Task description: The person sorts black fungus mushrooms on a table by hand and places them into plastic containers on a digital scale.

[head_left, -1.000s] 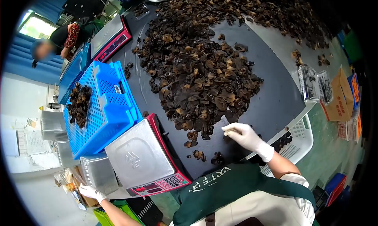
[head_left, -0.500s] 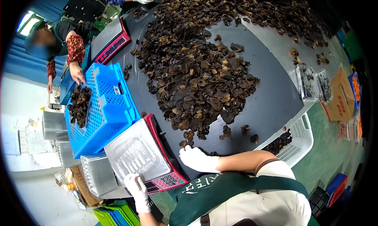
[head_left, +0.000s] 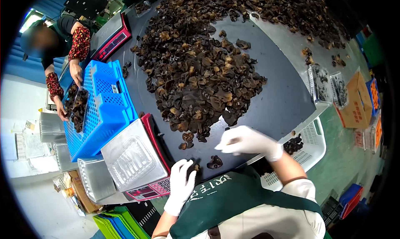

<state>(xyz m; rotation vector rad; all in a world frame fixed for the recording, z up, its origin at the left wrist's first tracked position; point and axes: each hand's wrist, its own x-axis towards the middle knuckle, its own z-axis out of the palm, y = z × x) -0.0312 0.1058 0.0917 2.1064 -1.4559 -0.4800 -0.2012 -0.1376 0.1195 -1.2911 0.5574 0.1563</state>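
Observation:
Dark brown mushroom-like pieces [head_left: 200, 80] lie in a large pile on the grey table [head_left: 287, 93]. At the table's near edge, my left hand [head_left: 180, 187], white-gloved, has its fingers apart beside a small brown piece [head_left: 196, 167]. My right hand [head_left: 248, 142], also gloved, hovers over the table below the pile with fingers pressed together; anything inside them is hidden. A loose dark piece [head_left: 214, 162] lies between the hands. To the left, a clear plastic tray [head_left: 133, 156] sits on the red-edged scale [head_left: 156, 168].
A co-worker's hands [head_left: 76, 72] touch a filled tray [head_left: 78, 110] on blue crates [head_left: 108, 110]. Clear trays [head_left: 96, 178] are stacked left of my scale. A white basket [head_left: 310, 145] stands below the table's right edge, near clear boxes [head_left: 321, 85] and a cardboard box [head_left: 356, 101].
A clear tray has come onto the scale. My left hand has moved from the scale to the table edge, and my right hand has swung rightward. The co-worker's hands have reached the filled tray.

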